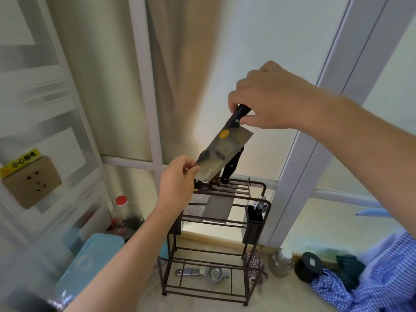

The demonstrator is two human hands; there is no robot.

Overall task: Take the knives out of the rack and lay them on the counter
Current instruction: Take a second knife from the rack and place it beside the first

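A cleaver (225,154) is held in the air above the rack (216,235), clear of its slots. The black handle is gripped by the right hand (267,100), with the fingers (236,97) clenched around its upper end. The blade is tilted, its far end pointing down and to the left, and a round yellow sticker is carried near the handle. The lower corner of the blade is pinched by the left hand (177,183) between thumb and fingertips.

The rack is a dark wire frame standing on the pale surface (202,305) against the window frame. Two more knives (229,172) with dark handles are seen upright in the rear slots, directly behind the raised blade. A further broad blade (217,208) is seated in the front slots. A small dark holder (254,215) is hung on the right side of the rack.

A metal squeezer (202,273) is lying on the bottom tier. A blue lidded box (87,262) and a red-capped bottle (121,210) are placed to the left of the rack. A metal jar (281,262) and a blue striped cloth (371,282) are placed to the right.
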